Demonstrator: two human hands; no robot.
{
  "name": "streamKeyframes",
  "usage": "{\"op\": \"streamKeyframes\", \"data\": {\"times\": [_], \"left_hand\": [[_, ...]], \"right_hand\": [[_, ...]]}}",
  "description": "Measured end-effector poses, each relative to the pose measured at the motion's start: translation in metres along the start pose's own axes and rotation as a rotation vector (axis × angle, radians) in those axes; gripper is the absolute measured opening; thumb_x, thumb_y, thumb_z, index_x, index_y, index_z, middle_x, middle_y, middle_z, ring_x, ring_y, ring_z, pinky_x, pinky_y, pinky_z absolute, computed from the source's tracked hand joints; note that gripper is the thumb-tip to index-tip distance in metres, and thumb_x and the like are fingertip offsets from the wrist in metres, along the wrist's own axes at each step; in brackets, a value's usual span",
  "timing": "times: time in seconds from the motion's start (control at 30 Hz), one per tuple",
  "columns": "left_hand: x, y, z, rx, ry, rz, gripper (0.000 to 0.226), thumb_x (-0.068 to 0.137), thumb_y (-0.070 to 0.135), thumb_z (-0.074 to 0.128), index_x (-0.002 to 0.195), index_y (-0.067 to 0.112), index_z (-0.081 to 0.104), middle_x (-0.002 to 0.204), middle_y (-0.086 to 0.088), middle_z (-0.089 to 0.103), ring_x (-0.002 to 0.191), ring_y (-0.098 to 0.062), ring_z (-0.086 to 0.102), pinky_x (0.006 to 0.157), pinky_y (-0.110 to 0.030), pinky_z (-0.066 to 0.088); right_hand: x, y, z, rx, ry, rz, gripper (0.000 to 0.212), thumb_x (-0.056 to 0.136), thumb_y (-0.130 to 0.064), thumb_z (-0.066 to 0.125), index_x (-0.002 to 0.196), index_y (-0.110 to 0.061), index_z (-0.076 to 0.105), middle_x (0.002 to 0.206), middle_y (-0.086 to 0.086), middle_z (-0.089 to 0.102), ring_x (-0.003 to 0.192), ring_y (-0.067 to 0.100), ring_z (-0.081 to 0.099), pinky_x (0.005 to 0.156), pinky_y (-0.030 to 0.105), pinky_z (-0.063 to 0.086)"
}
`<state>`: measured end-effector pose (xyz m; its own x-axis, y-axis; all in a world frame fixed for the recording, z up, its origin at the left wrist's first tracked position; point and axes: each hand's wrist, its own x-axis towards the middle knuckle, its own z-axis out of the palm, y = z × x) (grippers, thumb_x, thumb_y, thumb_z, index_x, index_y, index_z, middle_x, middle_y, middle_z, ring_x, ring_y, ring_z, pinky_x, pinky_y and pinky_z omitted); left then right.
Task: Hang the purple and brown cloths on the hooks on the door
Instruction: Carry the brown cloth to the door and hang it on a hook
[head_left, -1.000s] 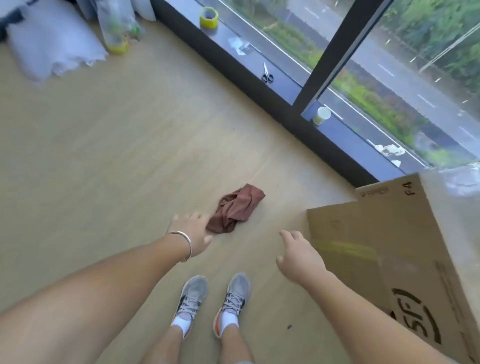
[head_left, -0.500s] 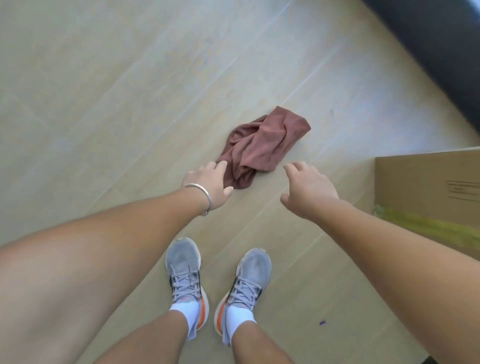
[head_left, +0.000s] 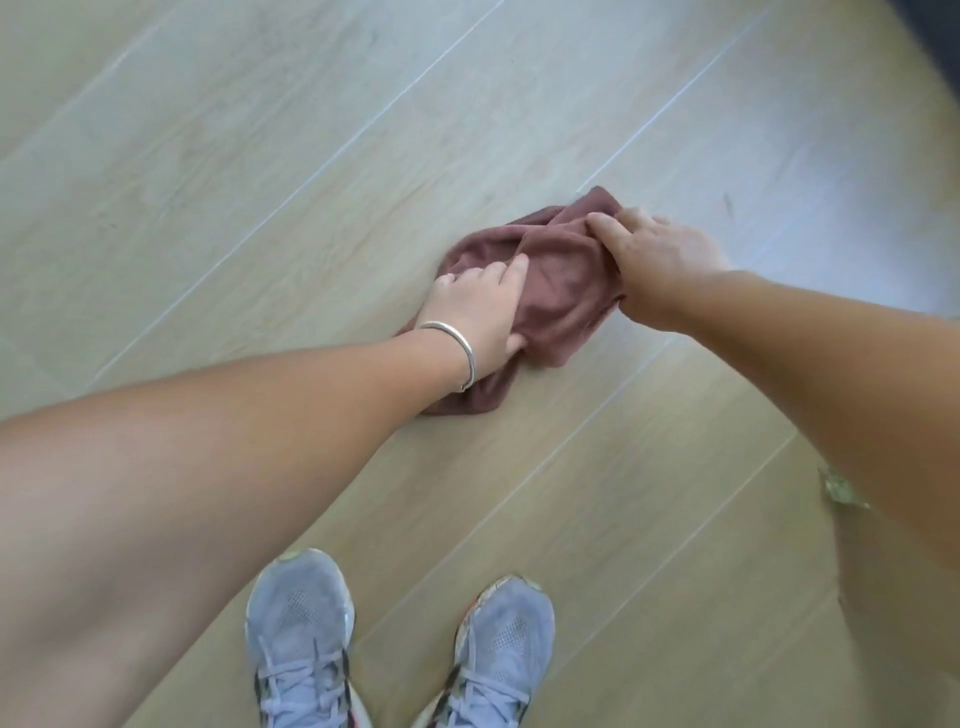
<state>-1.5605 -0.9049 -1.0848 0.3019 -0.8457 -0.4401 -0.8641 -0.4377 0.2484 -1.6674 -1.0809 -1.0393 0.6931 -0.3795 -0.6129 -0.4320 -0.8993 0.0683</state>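
Observation:
The brown cloth lies crumpled on the pale wooden floor in the middle of the head view. My left hand, with a silver bangle on the wrist, is on the cloth's near left part and its fingers and thumb curl into the fabric. My right hand grips the cloth's far right end, fingers closed round a fold. The purple cloth, the door and its hooks are out of view.
My two grey sneakers stand on the floor just below the cloth. A cardboard box edge with yellow-green tape shows at the right, partly behind my right arm. A dark window base crosses the top right corner.
Both hands have reached down from above the floor and now grip the brown cloth. The view has tilted down and closer, so the window and most of the box have left the frame.

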Motion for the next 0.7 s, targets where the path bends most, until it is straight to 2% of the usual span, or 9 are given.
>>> {"op": "streamKeyframes", "data": {"times": [0.1, 0.17, 0.2, 0.27, 0.37, 0.47, 0.53, 0.6, 0.7], "left_hand": [[-0.015, -0.012, -0.011, -0.091, -0.008, -0.094, 0.061, 0.092, 0.030, 0.054, 0.145, 0.019, 0.026, 0.134, -0.005, 0.053, 0.115, -0.031, 0.056, 0.075, -0.037, 0.039], [-0.036, -0.023, -0.028, -0.066, -0.057, -0.103, 0.034, 0.094, 0.025, 0.050, 0.126, 0.021, 0.042, 0.122, -0.006, 0.061, 0.107, -0.031, 0.059, 0.072, -0.036, 0.039], [-0.049, -0.029, -0.037, -0.050, -0.086, -0.102, 0.025, 0.095, 0.025, 0.047, 0.120, 0.022, 0.045, 0.118, -0.006, 0.062, 0.105, -0.031, 0.060, 0.073, -0.037, 0.043], [-0.075, -0.041, -0.058, -0.039, -0.134, -0.111, 0.029, 0.099, 0.027, 0.038, 0.127, 0.021, 0.043, 0.122, -0.006, 0.061, 0.109, -0.031, 0.059, 0.081, -0.041, 0.047], [-0.114, -0.064, -0.096, -0.060, -0.171, -0.154, 0.047, 0.102, 0.026, 0.028, 0.148, 0.017, 0.026, 0.142, -0.007, 0.048, 0.125, -0.029, 0.049, 0.095, -0.040, 0.042], [-0.157, -0.096, -0.147, -0.134, -0.103, -0.198, 0.051, 0.103, 0.030, 0.028, 0.151, 0.015, 0.022, 0.149, -0.006, 0.040, 0.133, -0.027, 0.040, 0.098, -0.039, 0.038], [-0.183, -0.122, -0.185, -0.154, -0.040, -0.258, 0.044, 0.102, 0.034, 0.029, 0.144, 0.020, 0.035, 0.137, -0.005, 0.053, 0.120, -0.029, 0.052, 0.088, -0.037, 0.043], [-0.204, -0.149, -0.228, -0.157, -0.011, -0.354, 0.032, 0.100, 0.037, 0.029, 0.120, 0.025, 0.051, 0.109, -0.006, 0.066, 0.092, -0.032, 0.061, 0.075, -0.036, 0.047], [-0.230, -0.190, -0.293, -0.127, 0.050, -0.450, 0.031, 0.100, 0.038, 0.030, 0.107, 0.024, 0.057, 0.099, -0.006, 0.067, 0.088, -0.032, 0.060, 0.068, -0.036, 0.042]], "right_hand": [[-0.017, -0.014, -0.003, 0.044, -0.053, 0.000, 0.057, 0.082, -0.008, 0.057, 0.130, -0.024, 0.032, 0.106, 0.007, 0.056, 0.082, 0.030, 0.054, 0.062, 0.033, 0.037], [-0.038, -0.026, -0.014, 0.033, -0.091, -0.011, 0.037, 0.082, -0.007, 0.053, 0.111, -0.023, 0.037, 0.095, 0.007, 0.059, 0.075, 0.029, 0.049, 0.060, 0.032, 0.035], [-0.049, -0.032, -0.022, 0.037, -0.103, -0.016, 0.035, 0.082, -0.007, 0.052, 0.111, -0.023, 0.039, 0.096, 0.008, 0.060, 0.077, 0.029, 0.050, 0.061, 0.032, 0.036], [-0.070, -0.047, -0.042, 0.038, -0.109, -0.032, 0.038, 0.083, -0.007, 0.049, 0.118, -0.023, 0.046, 0.096, 0.007, 0.059, 0.082, 0.030, 0.054, 0.063, 0.032, 0.037], [-0.093, -0.068, -0.087, -0.017, -0.071, -0.076, 0.026, 0.084, -0.008, 0.047, 0.102, -0.019, 0.062, 0.095, 0.003, 0.059, 0.079, 0.029, 0.056, 0.064, 0.030, 0.041], [-0.108, -0.089, -0.142, 0.000, -0.009, -0.085, 0.028, 0.087, -0.009, 0.044, 0.098, -0.019, 0.067, 0.100, 0.004, 0.060, 0.080, 0.029, 0.057, 0.064, 0.028, 0.039], [-0.113, -0.108, -0.180, 0.006, -0.009, -0.095, 0.028, 0.088, -0.010, 0.042, 0.098, -0.019, 0.066, 0.101, 0.004, 0.060, 0.079, 0.028, 0.055, 0.065, 0.028, 0.039], [-0.115, -0.130, -0.218, 0.004, -0.002, -0.122, 0.028, 0.089, -0.012, 0.042, 0.103, -0.019, 0.065, 0.104, 0.004, 0.060, 0.086, 0.030, 0.059, 0.069, 0.030, 0.042], [-0.114, -0.170, -0.272, 0.005, 0.001, -0.156, 0.027, 0.090, -0.016, 0.043, 0.108, -0.020, 0.063, 0.109, 0.003, 0.060, 0.096, 0.030, 0.059, 0.073, 0.031, 0.045]]}}
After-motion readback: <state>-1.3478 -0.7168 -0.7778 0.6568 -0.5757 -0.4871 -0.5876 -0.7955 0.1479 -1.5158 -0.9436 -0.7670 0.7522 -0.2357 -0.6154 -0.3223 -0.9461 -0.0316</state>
